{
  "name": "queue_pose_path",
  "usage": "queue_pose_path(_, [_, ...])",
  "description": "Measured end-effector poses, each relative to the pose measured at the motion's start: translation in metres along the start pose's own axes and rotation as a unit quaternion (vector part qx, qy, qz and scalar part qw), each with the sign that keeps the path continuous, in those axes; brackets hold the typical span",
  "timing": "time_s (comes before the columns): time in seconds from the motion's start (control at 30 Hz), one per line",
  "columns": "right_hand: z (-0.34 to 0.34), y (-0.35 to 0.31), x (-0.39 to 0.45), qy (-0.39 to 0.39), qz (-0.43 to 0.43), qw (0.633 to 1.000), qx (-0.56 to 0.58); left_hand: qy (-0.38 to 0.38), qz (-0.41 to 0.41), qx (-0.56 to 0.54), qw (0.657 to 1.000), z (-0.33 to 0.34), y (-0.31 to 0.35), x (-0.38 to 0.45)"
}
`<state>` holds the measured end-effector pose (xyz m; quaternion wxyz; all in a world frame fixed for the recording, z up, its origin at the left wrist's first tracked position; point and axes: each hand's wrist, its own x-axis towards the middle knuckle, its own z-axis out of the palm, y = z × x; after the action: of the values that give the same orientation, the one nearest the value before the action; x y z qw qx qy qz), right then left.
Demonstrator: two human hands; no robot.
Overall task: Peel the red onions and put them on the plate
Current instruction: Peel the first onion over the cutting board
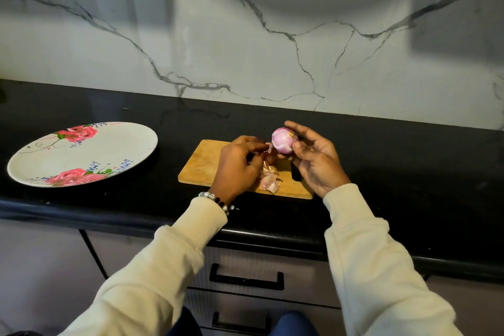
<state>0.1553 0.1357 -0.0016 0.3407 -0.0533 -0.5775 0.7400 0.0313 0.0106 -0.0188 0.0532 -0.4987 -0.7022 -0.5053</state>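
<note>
Only the head view here, looking down at a black desk [381, 161] against a white marble-look wall [272, 35].

The right hand [316, 161] holds a red onion [283, 140] up above the far edge of a wooden cutting board [201, 163]. The onion sits between the thumb and the fingers [293, 126], which curl loosely round it, palm turned toward the camera. The onion looks mostly peeled: glossy pink-purple with pale stripes, a bit of root end showing on its right side.

The left hand [240, 163] is right beside it, fingers bent in narrow and pinching a strip of skin [270, 147] that hangs off the onion's left side. I can't tell if that strip is fully off or attached.

Loose peels [269, 181] lie in a small heap on the board, under and between the two hands. Something dark shows on the board behind the right palm, too hidden to say what.

The plate [81, 155] is well off to the left on the desk, white with pink roses, nothing on it. Both arms wear cream sleeves [376, 254], and there's a beaded bracelet [218, 200] on the left wrist. Drawers with black handles [246, 278] sit below the desk edge.
</note>
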Motion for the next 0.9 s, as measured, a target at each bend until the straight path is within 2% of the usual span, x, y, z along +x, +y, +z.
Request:
queue_pose_path(0.1, [-0.0009,-0.0004,0.0003,0.012,-0.001,1.0,0.002,-0.018,0.049,0.032,0.998,0.0009,0.0005,0.0016])
queue_pose_path(0.23, [0.0005,0.0009,-0.0017,-0.013,0.024,1.0,-0.007,0.015,0.058,0.001,0.998,0.0005,0.001,0.0018])
queue_pose_path(0.37, [0.0022,0.0003,-0.0046,-0.046,0.025,0.999,-0.009,0.007,-0.009,-0.117,0.993,-0.0009,0.0019,0.0007])
queue_pose_path(0.5, [-0.0004,0.0019,-0.0045,-0.07,0.02,0.997,-0.009,-0.004,-0.079,-0.247,0.966,-0.0021,0.003,0.0007])
queue_pose_path(0.9, [0.0056,0.0046,-0.0082,-0.099,0.009,0.994,-0.052,0.024,-0.14,-0.245,0.959,-0.0034,0.0031,-0.0001])
